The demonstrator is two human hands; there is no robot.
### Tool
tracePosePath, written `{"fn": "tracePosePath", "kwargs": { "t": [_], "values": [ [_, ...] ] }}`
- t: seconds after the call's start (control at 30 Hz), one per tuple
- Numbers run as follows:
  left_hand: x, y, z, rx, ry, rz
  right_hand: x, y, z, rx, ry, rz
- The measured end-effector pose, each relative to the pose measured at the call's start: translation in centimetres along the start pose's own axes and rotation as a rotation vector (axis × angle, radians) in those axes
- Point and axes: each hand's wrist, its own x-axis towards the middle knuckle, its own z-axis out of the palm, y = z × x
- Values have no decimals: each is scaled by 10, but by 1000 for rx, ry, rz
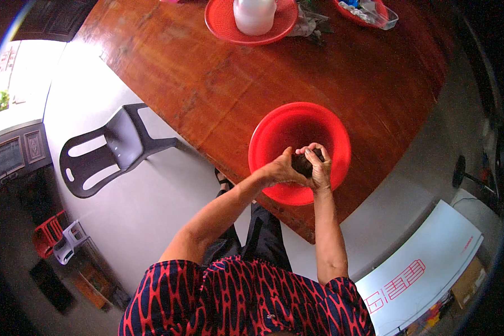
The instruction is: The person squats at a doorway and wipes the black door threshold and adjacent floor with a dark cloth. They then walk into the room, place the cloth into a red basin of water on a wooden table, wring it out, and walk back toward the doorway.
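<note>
A red plastic basin [265, 126] stands near the corner of the wooden table. Over its lower right part, my two hands are cupped around a dark brown, crumbly-looking clump [303, 164]. My left hand [280, 169] holds the clump from the left, thumb up. From the right, my right hand [320, 167] grips it with curled fingers. Both hands touch at the base of the clump. What the clump is made of cannot be told. The basin's floor is shadowed and partly hidden by the hands.
The wooden table [235, 96] bears a red tray [218, 25] with a whitish container [255, 19] and, at the upper right, a red dish [361, 21] with small white things. A grey plastic chair [126, 138] stands left of the table. A white printed board [424, 260] lies lower right.
</note>
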Motion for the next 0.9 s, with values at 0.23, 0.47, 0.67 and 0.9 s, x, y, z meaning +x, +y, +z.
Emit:
{"fn": "tracePosePath", "kwargs": {
  "t": [0.23, 0.47, 0.67, 0.9],
  "values": [
    [-32, 66, 2, -791, -326, -402, -27, -40, 31, -328, -318, -199],
    [-46, 122, -1, -464, -507, -634, -38, -68, 36, -260, -511, -107],
    [-40, 83, 12, -710, -587, -628, -41, -64, 39, -275, -337, -105],
    [-39, 80, 26, -262, -194, -466, -28, -72, 59, -541, -310, 45]
  ]
}}
